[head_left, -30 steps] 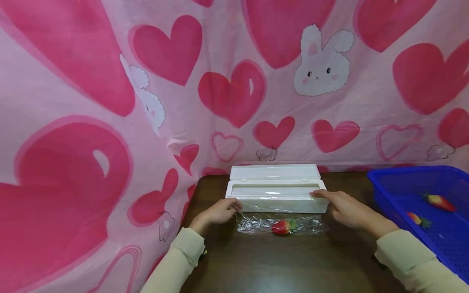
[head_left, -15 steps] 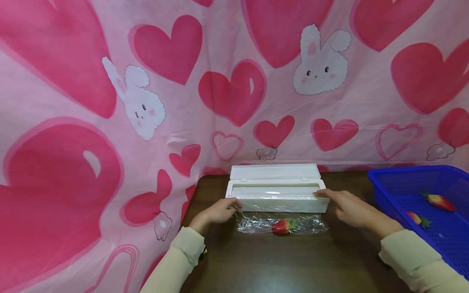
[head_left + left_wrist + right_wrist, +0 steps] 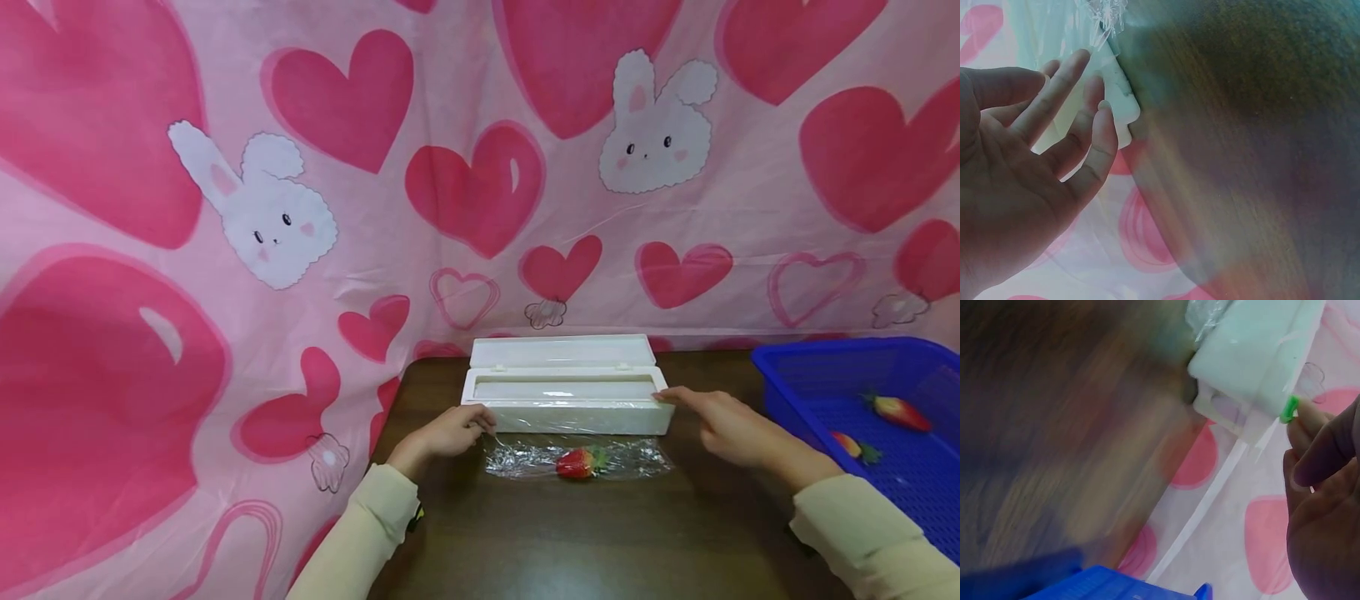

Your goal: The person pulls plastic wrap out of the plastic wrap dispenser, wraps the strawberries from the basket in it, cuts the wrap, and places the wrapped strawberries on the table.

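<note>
Brown worktop point(image 3: 600, 542) lies beneath left grip point(image 3: 450, 432), loosely spread beside film dispenser point(image 3: 570, 419), and right grip point(image 3: 738, 429), relaxed, touching green slider point(image 3: 1289, 409); heart-print cloth point(image 3: 502, 292) beyond.

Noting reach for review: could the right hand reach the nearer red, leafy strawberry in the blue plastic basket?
Probably yes: the strawberry lies uncovered in the open basket; the right hand need only leave the long white box and clear the basket's side.

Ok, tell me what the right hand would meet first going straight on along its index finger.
Probably the white box: the right hand has its fingertip at the box's right end, though contact is hard to tell.
</note>
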Demonstrator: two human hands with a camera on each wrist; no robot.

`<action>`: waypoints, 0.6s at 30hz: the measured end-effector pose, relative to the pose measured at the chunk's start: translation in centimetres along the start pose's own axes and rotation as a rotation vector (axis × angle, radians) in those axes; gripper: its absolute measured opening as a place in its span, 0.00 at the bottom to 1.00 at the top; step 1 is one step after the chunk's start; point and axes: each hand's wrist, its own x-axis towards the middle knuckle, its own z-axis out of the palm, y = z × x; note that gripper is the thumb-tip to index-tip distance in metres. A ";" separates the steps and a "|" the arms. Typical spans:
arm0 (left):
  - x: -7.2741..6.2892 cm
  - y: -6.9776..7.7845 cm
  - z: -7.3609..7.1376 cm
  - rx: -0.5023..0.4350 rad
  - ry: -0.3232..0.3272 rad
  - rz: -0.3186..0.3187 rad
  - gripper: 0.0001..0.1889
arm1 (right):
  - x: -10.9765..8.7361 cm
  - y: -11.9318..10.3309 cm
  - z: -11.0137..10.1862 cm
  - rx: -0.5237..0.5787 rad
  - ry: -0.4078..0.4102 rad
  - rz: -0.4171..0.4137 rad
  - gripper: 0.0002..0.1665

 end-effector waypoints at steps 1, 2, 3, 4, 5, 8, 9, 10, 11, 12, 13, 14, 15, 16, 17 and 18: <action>0.0 0.0 0.0 0.000 0.001 -0.001 0.13 | 0.0 0.0 0.0 0.003 0.001 -0.001 0.44; 0.0 0.0 0.0 0.001 0.001 -0.001 0.13 | 0.0 0.1 0.0 0.004 0.001 -0.003 0.44; -0.1 0.1 0.0 -0.001 0.000 0.000 0.13 | 0.0 0.1 0.0 0.003 -0.001 -0.003 0.44; -0.1 0.1 -0.1 -0.003 -0.001 0.000 0.13 | 0.0 0.1 0.0 0.003 -0.002 -0.002 0.43; -0.1 0.1 -0.1 -0.004 -0.002 0.000 0.13 | 0.0 0.0 0.0 0.003 -0.003 0.002 0.43; -0.1 0.1 -0.1 -0.008 -0.003 0.000 0.13 | -0.1 0.0 0.0 0.006 -0.001 0.005 0.43; -0.2 0.1 -0.1 -0.008 -0.005 -0.001 0.13 | -0.1 0.0 0.1 0.007 0.001 0.004 0.43; -0.1 0.1 0.0 -0.005 -0.004 -0.002 0.13 | -0.1 0.0 0.1 0.011 0.005 0.001 0.43; -0.1 0.1 0.0 0.000 -0.002 -0.002 0.13 | -0.1 0.1 0.1 0.013 0.012 -0.001 0.43; -0.1 0.1 0.0 0.005 0.000 0.000 0.13 | -0.2 0.1 0.2 0.023 0.018 -0.002 0.43; -0.1 0.1 0.0 0.010 0.001 0.002 0.13 | -0.2 0.1 0.2 0.032 0.025 0.000 0.43; -0.1 0.1 0.1 0.017 0.004 0.004 0.13 | -0.3 0.2 0.2 0.040 0.031 0.002 0.43; -0.1 0.0 0.1 0.025 0.004 0.005 0.13 | -0.3 0.2 0.3 0.052 0.033 0.007 0.43; -0.1 0.0 0.1 0.034 0.006 0.006 0.13 | -0.4 0.2 0.3 0.063 0.032 0.013 0.43; -0.1 0.0 0.2 0.041 0.007 0.005 0.13 | -0.6 0.2 0.2 0.072 0.028 0.021 0.43; -0.1 0.0 0.2 0.047 0.008 0.005 0.13 | -0.7 0.2 0.2 0.079 0.022 0.031 0.43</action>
